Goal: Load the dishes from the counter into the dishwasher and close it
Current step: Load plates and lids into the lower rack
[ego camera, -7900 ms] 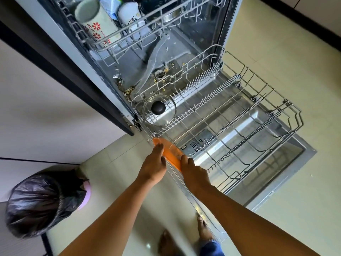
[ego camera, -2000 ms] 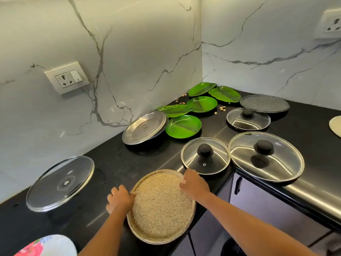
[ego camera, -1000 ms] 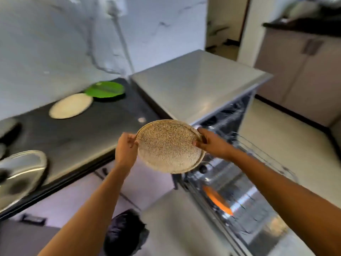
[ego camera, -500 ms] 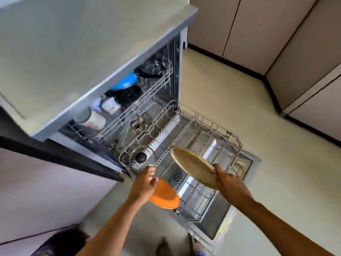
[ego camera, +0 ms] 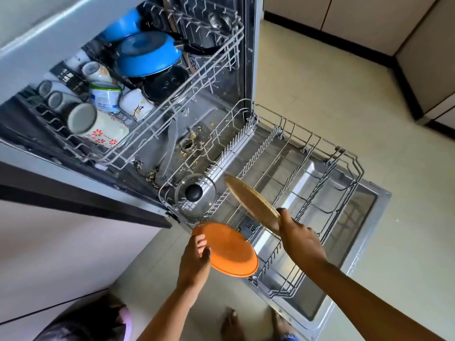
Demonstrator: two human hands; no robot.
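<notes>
The dishwasher stands open with its lower rack (ego camera: 317, 166) pulled out over the lowered door. My right hand (ego camera: 299, 239) grips the near edge of a speckled tan plate (ego camera: 251, 200), tilted on edge above the rack's middle. My left hand (ego camera: 195, 259) touches the near rim of an orange plate (ego camera: 229, 249) that leans at the rack's near left side; I cannot tell whether its fingers curl round the rim. A glass lid (ego camera: 195, 194) with a black knob lies in the rack's left corner.
The upper rack (ego camera: 172, 94) holds a blue bowl (ego camera: 147, 55), several mugs and a floral cup (ego camera: 98, 126). Food bits lie around the drain on the tub floor. A bin with a black bag (ego camera: 86, 323) stands at the bottom left. My bare feet are near the door's front edge.
I have leaned closer to the dishwasher. My right hand has lowered the tan plate toward the lower rack, and my left hand stays at the orange plate's rim.
</notes>
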